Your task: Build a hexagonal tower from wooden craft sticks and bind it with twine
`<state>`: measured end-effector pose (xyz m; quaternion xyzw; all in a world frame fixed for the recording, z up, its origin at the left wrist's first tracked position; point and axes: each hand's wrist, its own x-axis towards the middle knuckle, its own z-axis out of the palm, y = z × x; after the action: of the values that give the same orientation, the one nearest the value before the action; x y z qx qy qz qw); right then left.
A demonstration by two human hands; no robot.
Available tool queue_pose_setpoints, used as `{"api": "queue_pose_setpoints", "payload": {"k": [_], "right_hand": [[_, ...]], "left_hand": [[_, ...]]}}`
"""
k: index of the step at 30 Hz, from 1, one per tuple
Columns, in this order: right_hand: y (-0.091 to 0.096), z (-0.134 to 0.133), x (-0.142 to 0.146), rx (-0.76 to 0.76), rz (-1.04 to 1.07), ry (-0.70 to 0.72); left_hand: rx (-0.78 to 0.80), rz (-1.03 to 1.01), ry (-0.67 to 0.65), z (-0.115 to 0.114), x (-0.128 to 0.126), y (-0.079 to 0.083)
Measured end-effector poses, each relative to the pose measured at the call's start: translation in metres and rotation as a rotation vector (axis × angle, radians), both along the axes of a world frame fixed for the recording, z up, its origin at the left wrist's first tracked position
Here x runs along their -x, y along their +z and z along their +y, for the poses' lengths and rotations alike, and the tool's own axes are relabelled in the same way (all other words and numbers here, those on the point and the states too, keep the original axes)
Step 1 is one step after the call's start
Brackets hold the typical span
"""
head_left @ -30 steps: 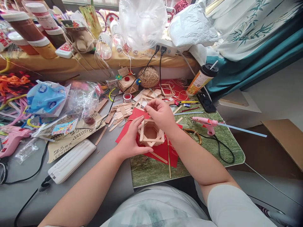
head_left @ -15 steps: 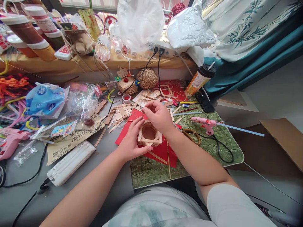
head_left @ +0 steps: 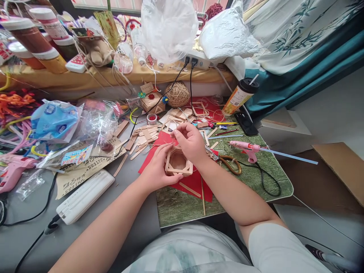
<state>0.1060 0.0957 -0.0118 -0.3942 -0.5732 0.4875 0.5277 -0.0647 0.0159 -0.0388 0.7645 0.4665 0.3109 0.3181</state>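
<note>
Green wood-grain mat [head_left: 182, 206] lies nearest, its front edge bare at 6 o'clock, with a free strip between that edge and the red paper [head_left: 199, 184]. Grey counter [head_left: 79, 227] at 8 o'clock is open up to a white case [head_left: 85, 195]. Both forearms come in low from 6 o'clock and meet over the paper. The left hand [head_left: 156, 170] is curled round the 9 o'clock side of a hexagonal stick frame [head_left: 178, 162], gripping it with the thumb on its near edge. The frame is over the red paper, mid-mat. The right hand [head_left: 191, 142] arches above the frame's far side, thumb and forefinger pressed tip to tip; what they pinch is too fine to tell. Scissors [head_left: 229, 162] lie just at 3 o'clock of the right wrist, with a pink glue gun [head_left: 246, 147] beyond. Loose sticks [head_left: 145, 134] crowd 11 o'clock, and a twine ball [head_left: 178, 94] sits farther at 12.
</note>
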Motion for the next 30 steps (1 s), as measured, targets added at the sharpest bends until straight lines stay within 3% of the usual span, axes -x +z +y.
{"api": "queue_pose_setpoints", "payload": {"k": [8, 16, 21, 30], "right_hand": [[0.005, -0.001, -0.001, 0.026, 0.038, 0.025], [0.001, 0.002, 0.001, -0.013, 0.062, -0.023], [0.001, 0.004, 0.002, -0.011, 0.066, 0.038], [-0.005, 0.014, 0.002, 0.129, 0.133, 0.056]], "left_hand": [[0.045, -0.035, 0.028, -0.002, 0.002, -0.003], [-0.014, 0.047, 0.004, 0.0, 0.005, -0.005], [0.104, -0.005, 0.043, -0.002, 0.004, -0.005], [0.16, -0.061, 0.059, -0.003, 0.003, -0.008]]}}
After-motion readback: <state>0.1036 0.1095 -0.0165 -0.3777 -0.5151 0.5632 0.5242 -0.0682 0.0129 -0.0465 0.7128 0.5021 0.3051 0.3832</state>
